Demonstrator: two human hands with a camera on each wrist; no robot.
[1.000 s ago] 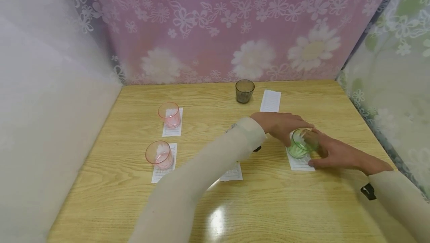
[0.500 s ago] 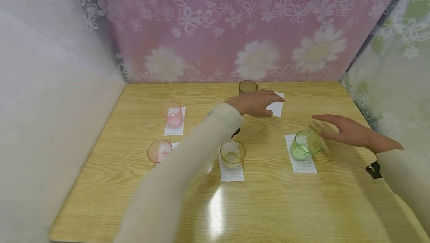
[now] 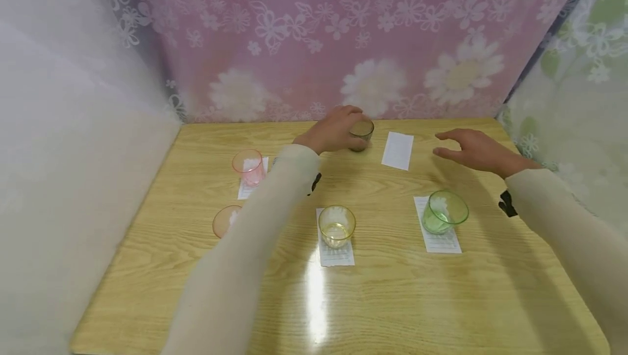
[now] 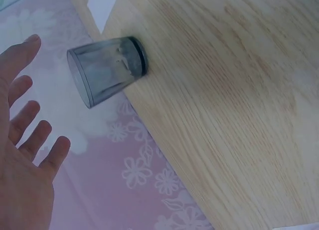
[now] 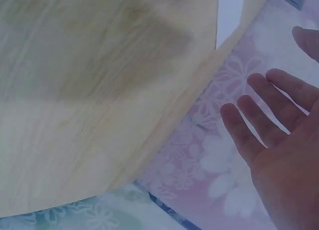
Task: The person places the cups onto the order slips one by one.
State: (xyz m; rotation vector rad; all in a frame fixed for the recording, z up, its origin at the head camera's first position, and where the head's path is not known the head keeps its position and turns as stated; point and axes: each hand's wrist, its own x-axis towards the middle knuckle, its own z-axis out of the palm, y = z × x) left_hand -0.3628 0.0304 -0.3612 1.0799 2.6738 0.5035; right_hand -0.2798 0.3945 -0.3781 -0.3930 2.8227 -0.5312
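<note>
At the back of the table stands a dark grey see-through cup (image 3: pixel 364 131), upright. My left hand (image 3: pixel 335 130) is beside and partly in front of it, fingers spread. In the left wrist view, a gap shows between that hand (image 4: pixel 27 145) and the cup (image 4: pixel 104 70). My right hand (image 3: pixel 478 150) hovers over the right back of the table, thumb apart from the fingers, holding nothing. Between the hands lies a white paper slip (image 3: pixel 398 151). Nearer me, a green cup (image 3: pixel 444 214) stands on a lined slip (image 3: pixel 444 243).
A yellow cup (image 3: pixel 337 229) stands on a lined slip (image 3: pixel 337 257) at the middle. To the left are a pink cup (image 3: pixel 249 168) on its slip and another pink cup (image 3: pixel 224 223), partly behind my left sleeve (image 3: pixel 245 240). A pink flowered cloth (image 3: pixel 314 44) hangs behind the table.
My left hand has moved from the green cup back and left to the dark cup. My right hand has left the green cup and moved away towards the back.
</note>
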